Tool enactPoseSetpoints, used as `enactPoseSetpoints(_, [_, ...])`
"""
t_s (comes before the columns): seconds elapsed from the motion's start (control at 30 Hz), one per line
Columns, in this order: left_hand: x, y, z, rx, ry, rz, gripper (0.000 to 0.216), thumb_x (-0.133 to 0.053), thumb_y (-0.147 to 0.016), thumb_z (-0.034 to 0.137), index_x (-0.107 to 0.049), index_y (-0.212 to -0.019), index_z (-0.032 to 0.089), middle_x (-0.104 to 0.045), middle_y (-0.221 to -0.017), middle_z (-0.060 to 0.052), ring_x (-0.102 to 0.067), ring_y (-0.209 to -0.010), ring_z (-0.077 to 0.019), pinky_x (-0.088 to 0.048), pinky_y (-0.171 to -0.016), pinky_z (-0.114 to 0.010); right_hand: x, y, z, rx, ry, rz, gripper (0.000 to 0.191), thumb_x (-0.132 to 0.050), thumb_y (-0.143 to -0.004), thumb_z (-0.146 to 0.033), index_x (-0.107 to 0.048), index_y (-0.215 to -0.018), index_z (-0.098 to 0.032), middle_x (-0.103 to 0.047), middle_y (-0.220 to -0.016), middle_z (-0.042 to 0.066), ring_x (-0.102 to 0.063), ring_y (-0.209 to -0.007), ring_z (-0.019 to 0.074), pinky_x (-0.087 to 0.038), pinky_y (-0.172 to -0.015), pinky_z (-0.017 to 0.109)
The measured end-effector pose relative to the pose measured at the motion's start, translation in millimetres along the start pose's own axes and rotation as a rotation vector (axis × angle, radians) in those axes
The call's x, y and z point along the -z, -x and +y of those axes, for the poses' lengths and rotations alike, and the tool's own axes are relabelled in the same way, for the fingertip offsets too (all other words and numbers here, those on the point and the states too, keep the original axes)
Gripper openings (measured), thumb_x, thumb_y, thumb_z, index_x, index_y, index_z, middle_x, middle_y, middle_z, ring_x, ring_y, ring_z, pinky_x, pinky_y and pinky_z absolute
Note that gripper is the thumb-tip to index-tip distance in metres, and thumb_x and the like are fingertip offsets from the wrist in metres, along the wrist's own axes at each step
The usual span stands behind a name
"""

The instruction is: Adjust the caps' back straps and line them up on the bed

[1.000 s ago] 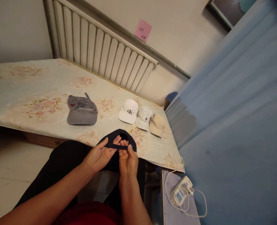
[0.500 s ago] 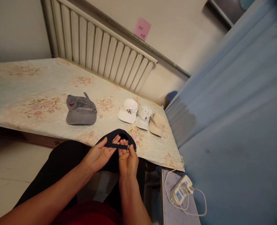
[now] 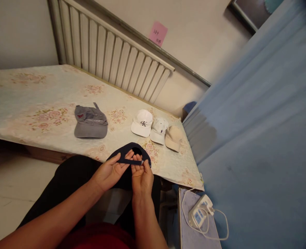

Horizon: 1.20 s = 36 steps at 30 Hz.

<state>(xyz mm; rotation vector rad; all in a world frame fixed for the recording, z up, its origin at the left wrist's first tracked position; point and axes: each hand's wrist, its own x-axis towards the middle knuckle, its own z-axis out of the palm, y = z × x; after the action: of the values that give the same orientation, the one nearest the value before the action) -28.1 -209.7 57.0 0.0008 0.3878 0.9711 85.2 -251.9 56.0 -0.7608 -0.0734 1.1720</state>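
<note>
Over my lap I hold a dark navy baseball cap (image 3: pixel 128 148) with its back strap facing me. My left hand (image 3: pixel 112 171) grips the left end of the strap, thumb on top and fingers beneath. At the strap's right end, by a small buckle, my right hand (image 3: pixel 141 176) pinches it between thumb and fingers. Beyond the cap, on the bed, lie a white cap with black letters (image 3: pixel 141 123), a white cap with a small dark emblem (image 3: pixel 159 130) and a beige cap (image 3: pixel 173 138), side by side. A grey cap (image 3: pixel 91 121) rests further left.
The bed (image 3: pixel 51 93) has a floral cover and ends close to my knees. A white radiator (image 3: pixel 111 52) runs behind it. On the right hangs a blue curtain (image 3: pixel 256 138). A white power strip (image 3: pixel 201 211) with a looped cable sits on a small stand at the lower right.
Almost nothing differs. Both hands keep their hold on the navy cap's strap, and the view has shifted very slightly.
</note>
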Motion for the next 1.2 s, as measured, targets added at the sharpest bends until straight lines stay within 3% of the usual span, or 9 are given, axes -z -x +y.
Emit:
enactPoseSetpoints(0.3, [-2, 5, -3, 0.03, -0.093, -0.041, 0.048, -0.04, -0.097, 0.016, -0.038, -0.144, 0.006, -0.062, -0.129, -0.02, -0.058, -0.122, -0.0265, -0.051, -0.102, -0.035, 0, -1, 4, 0.016, 0.033, -0.04, 0.02, -0.051, -0.092, -0.029, -0.063, -0.096, -0.012, -0.076, -0.098, 0.013, -0.071, -0.1, 0.0197, -0.048, -0.102, 0.042])
enactPoseSetpoints(0.6, [0, 0, -2, 0.039, -0.046, -0.03, 0.052, -0.037, -0.099, 0.02, -0.031, -0.149, 0.011, -0.06, -0.134, -0.019, -0.057, -0.122, -0.0244, -0.047, -0.105, -0.035, -2, 0, 5, 0.014, 0.027, 0.001, 0.019, -0.05, -0.093, -0.028, -0.062, -0.096, -0.013, -0.073, -0.107, 0.015, -0.07, -0.103, 0.0192, -0.049, -0.101, 0.04])
enactPoseSetpoints(1.2, [9, -4, 0, 0.048, -0.01, -0.049, 0.053, -0.036, -0.1, 0.024, -0.029, -0.149, 0.005, -0.064, -0.126, -0.021, -0.06, -0.119, -0.0236, -0.052, -0.1, -0.033, 1, 0, 4, -0.005, 0.02, 0.032, 0.018, -0.048, -0.094, -0.027, -0.06, -0.097, -0.014, -0.074, -0.103, 0.013, -0.071, -0.098, 0.018, -0.048, -0.101, 0.041])
